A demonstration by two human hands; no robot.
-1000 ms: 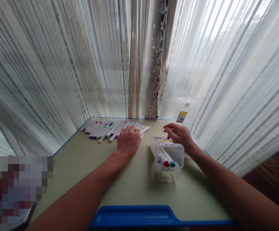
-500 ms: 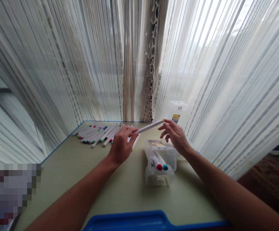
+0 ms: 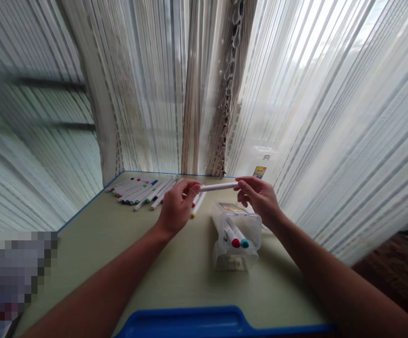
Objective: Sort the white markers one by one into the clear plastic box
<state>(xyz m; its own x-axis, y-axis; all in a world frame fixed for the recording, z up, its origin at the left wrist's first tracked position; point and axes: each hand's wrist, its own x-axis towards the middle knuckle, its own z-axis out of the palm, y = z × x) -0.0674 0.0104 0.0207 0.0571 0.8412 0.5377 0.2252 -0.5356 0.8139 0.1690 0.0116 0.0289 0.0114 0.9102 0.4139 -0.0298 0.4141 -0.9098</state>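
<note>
A white marker (image 3: 219, 187) is held level above the table between both hands. My left hand (image 3: 180, 204) is closed on its left end, and my right hand (image 3: 258, 195) pinches its right end between thumb and fingers. Just below them a clear plastic case (image 3: 221, 223) lies on its side with its opening facing me. Inside it rest a red-tipped marker (image 3: 234, 240) and a teal-tipped marker (image 3: 245, 242). A yellow-ended marker (image 3: 194, 213) lies on the table beside my left hand, partly hidden by it.
Several white markers (image 3: 143, 192) with coloured ends lie spread at the table's back left. A clear case piece with a yellow label (image 3: 259, 172) stands behind my right hand. The table (image 3: 175, 277) has a blue tray-like edge (image 3: 189, 321) in front. Curtains hang behind.
The held marker has turned from slanting up to the right to nearly level. My right fingers have closed on its right end. The camera view has shifted slightly.
</note>
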